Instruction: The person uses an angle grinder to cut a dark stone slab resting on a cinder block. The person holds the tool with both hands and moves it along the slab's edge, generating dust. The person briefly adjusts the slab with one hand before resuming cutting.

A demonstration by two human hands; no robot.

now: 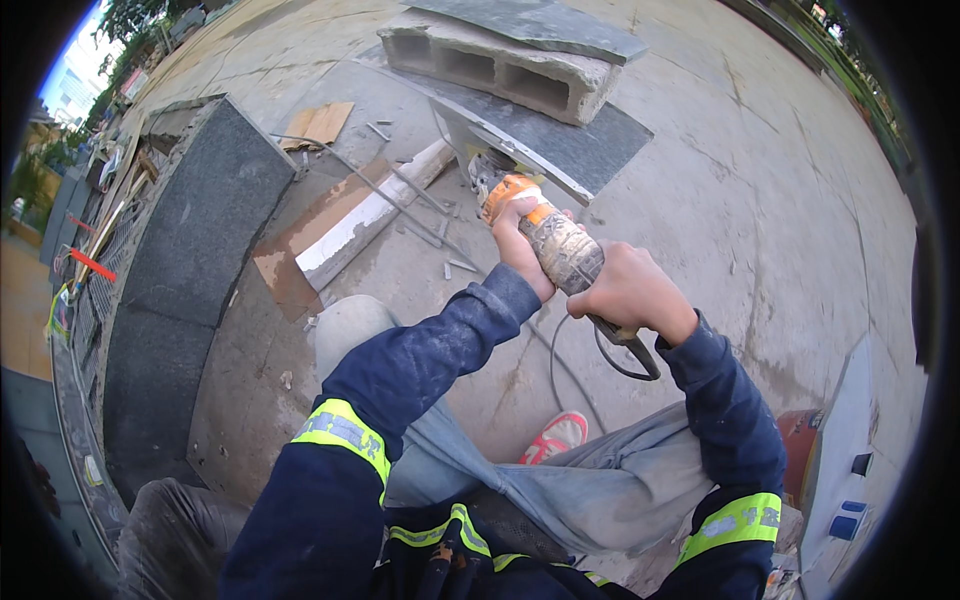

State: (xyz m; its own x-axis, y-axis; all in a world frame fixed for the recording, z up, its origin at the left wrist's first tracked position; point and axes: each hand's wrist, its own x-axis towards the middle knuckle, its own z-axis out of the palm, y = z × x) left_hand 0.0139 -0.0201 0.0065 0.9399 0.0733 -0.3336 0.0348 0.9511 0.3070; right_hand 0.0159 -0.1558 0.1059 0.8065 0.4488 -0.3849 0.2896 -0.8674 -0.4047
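Both hands gripped the grinder (545, 235). The left hand (520, 240) was wrapped round its front, near the orange guard; the right hand (628, 292) was closed on the rear handle, from which the cord (570, 370) looped down toward the knees. The disc end met the near edge of the dark slab (570, 145), which lay tilted against the hollow block (500, 62); contact itself was hard to see and was probably at the slab's edge.

For a clean cut, the judgement is that both wrists should stay locked in line with the edge, the feed light, and the cord kept behind the tool.

Around the work: a white plank (365, 215) and thin metal rods (400, 205) lay just left of the slab, with a cardboard scrap (318, 122) beyond. A large dark panel (200, 240) lay at far left. The sandalled foot (555, 437) rested on the concrete floor (780, 200) below the cord.
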